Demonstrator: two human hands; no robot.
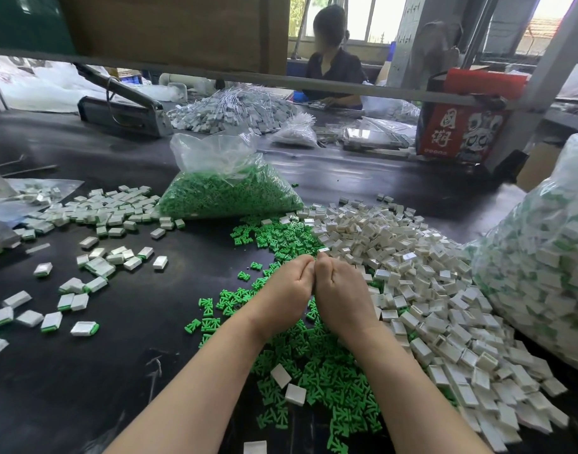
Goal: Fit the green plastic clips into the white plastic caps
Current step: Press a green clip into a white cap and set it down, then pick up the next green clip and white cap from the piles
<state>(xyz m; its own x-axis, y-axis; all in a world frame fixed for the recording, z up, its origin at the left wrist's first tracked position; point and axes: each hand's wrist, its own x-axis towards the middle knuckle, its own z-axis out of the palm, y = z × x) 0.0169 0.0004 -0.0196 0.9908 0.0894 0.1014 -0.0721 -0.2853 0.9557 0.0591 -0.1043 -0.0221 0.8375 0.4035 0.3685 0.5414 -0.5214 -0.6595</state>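
Two bare arms reach out over a dark table. The left hand and the right hand are pressed side by side, with the fingers curled in and the fingertips bunched together at the far end. A small white piece peeks out just past the right fingertips. Whether a clip is pinched in there is hidden.

Under the wrists lies a spread of green clips. To the right is a big heap of white caps. To the left, finished caps with green edges lie scattered.

Farther back sits a clear bag of green clips. A big bag of finished pieces stands at the right. Beyond it is a red box, and another person sits across the table.
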